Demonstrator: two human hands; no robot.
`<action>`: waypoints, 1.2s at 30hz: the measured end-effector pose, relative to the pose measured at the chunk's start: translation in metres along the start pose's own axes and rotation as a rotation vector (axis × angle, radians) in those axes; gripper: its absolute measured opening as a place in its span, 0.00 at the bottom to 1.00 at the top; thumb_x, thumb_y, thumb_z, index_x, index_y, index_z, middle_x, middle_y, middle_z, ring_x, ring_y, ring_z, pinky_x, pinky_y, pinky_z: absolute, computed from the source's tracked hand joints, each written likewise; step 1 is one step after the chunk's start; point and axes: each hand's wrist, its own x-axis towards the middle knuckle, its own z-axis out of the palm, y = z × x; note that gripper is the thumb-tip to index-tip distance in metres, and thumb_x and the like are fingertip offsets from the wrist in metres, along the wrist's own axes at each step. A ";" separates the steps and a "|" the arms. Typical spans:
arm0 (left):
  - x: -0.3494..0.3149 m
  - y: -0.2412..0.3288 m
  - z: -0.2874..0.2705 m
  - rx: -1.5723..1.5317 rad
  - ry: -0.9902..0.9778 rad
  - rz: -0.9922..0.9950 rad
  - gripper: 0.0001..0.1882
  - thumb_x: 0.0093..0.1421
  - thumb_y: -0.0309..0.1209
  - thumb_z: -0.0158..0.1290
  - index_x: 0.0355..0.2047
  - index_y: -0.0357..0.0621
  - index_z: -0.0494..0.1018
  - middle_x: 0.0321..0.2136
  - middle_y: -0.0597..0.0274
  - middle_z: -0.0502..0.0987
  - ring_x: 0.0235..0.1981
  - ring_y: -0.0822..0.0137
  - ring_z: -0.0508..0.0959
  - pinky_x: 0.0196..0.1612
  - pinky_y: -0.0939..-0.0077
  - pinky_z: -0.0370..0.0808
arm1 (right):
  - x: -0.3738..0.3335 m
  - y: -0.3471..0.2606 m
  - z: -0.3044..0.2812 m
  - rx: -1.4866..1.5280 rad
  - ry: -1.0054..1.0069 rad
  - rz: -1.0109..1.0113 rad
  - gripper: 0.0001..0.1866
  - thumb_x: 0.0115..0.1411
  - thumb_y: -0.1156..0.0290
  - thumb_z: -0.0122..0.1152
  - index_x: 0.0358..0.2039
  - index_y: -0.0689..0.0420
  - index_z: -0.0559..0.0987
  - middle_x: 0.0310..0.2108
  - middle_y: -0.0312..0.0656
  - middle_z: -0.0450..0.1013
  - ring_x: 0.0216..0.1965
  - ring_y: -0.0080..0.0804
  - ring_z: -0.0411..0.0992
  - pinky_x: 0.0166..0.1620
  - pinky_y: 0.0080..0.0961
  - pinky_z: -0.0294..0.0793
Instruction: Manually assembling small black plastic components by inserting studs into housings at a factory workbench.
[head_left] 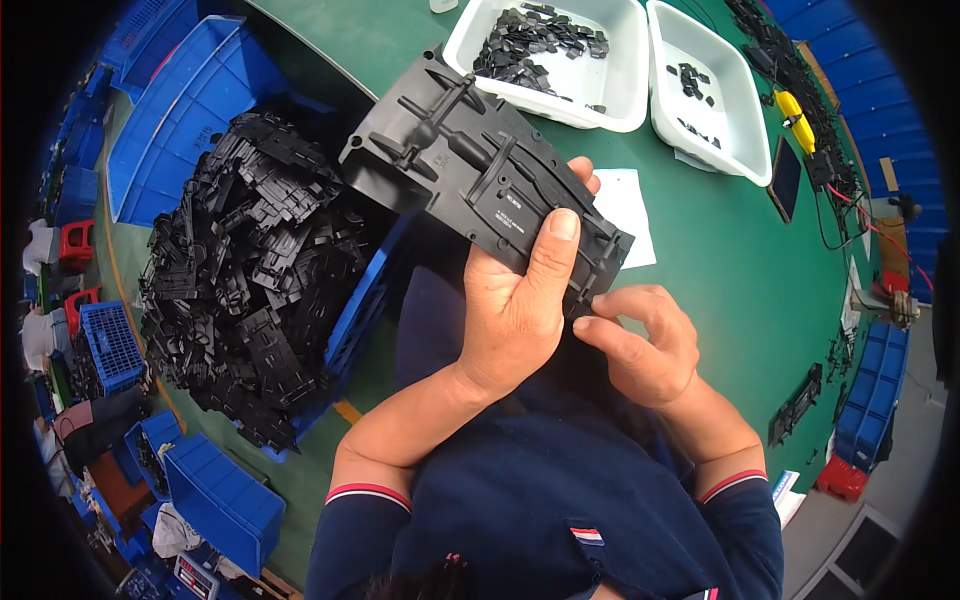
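Note:
A black moulded plastic chassis (475, 165), long and flat like the underside of a toy car, is tilted up in front of me. My left hand (520, 310) grips it near its lower right end, thumb across the ribbed face and fingers behind. At that end's corner, thumb and index finger of my right hand (645, 345) are pinched together. Whatever sits between those fingertips is too small and dark to make out. To the left, a large heap of similar black plastic parts (250, 270) fills a blue crate (165, 140).
Beyond the chassis on the green table (700, 310) stand two white tubs, a left tub (625, 70) and a right tub (740, 130), holding small black pieces. White paper (628, 220) lies nearby. A yellow tool (795, 120), a dark flat device (786, 178) and cables line the right side.

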 end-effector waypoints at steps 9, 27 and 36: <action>0.000 -0.004 -0.016 -0.056 0.130 -0.114 0.22 0.66 0.24 0.44 0.59 0.34 0.55 0.54 0.46 0.67 0.55 0.54 0.70 0.58 0.62 0.68 | 0.024 0.005 -0.016 0.308 -0.032 0.320 0.12 0.47 0.82 0.66 0.34 0.59 0.81 0.32 0.44 0.76 0.28 0.34 0.74 0.32 0.25 0.74; -0.018 0.003 -0.054 -0.193 0.158 -0.387 0.15 0.66 0.32 0.48 0.49 0.34 0.69 0.45 0.56 0.75 0.44 0.66 0.77 0.47 0.70 0.76 | 0.168 0.177 0.057 -0.259 -0.476 0.695 0.10 0.50 0.70 0.65 0.34 0.59 0.83 0.31 0.48 0.79 0.33 0.39 0.77 0.39 0.29 0.75; -0.016 -0.003 -0.050 -0.185 0.151 -0.394 0.15 0.66 0.32 0.48 0.49 0.34 0.70 0.43 0.57 0.75 0.42 0.69 0.77 0.46 0.71 0.76 | 0.158 0.176 0.034 -0.016 -0.269 0.773 0.14 0.52 0.74 0.61 0.39 0.62 0.80 0.33 0.47 0.77 0.34 0.35 0.75 0.40 0.28 0.74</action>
